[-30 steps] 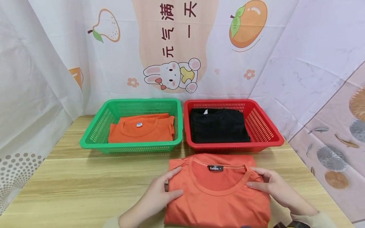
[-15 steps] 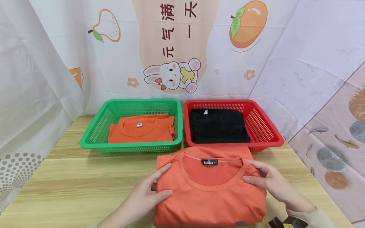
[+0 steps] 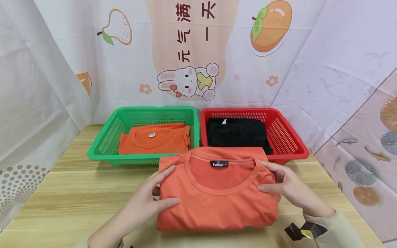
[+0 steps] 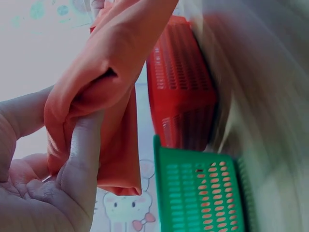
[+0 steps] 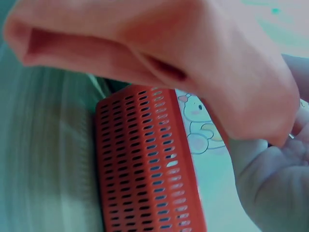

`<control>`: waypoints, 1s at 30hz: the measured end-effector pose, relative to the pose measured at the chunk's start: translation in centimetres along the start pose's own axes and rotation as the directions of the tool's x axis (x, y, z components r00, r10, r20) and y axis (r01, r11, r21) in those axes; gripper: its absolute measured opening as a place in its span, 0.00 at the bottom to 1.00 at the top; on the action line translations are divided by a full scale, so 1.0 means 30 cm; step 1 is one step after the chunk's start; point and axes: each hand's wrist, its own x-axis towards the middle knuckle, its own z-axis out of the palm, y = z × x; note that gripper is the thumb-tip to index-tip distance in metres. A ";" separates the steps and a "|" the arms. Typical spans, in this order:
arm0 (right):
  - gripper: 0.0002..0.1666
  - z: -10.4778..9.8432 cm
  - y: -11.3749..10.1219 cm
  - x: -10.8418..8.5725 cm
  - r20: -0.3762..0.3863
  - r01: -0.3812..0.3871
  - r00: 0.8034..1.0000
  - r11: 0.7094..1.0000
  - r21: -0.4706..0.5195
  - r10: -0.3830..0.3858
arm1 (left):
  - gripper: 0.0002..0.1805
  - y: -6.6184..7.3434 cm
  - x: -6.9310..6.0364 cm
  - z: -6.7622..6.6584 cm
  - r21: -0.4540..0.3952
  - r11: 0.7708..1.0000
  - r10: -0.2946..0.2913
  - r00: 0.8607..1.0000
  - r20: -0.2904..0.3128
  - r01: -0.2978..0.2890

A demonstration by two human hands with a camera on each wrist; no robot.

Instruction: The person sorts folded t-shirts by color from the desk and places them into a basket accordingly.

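Note:
A folded orange-red T-shirt (image 3: 217, 203) with a black "Fashion" neck label is held up off the table between both hands, its collar side facing up. My left hand (image 3: 149, 199) grips its left edge, thumb on the front and fingers around the side. At the right edge my right hand (image 3: 286, 186) pinches the shirt the same way. In the left wrist view the shirt's folded edge (image 4: 106, 77) lies between thumb and fingers. The right wrist view shows the right hand (image 5: 275, 179) holding the other folded end, with its fingers partly hidden.
A green basket (image 3: 142, 157) at the back left holds a folded orange T-shirt (image 3: 155, 141). Beside it a red basket (image 3: 291, 137) holds a folded black garment (image 3: 237, 134); the raised shirt overlaps its front rim in the head view. A printed curtain (image 3: 124, 82) hangs behind the wooden table (image 3: 74, 186).
Both hands have lifted the orange-red T-shirt off the table and carried it left and forward toward the baskets. The baskets and the clothes in them have stayed put.

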 end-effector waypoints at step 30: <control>0.40 0.050 -0.195 0.305 -0.102 -0.214 0.973 0.973 -0.089 0.205 | 0.36 0.029 0.073 -0.186 0.308 0.945 0.182 0.960 -0.210 -0.112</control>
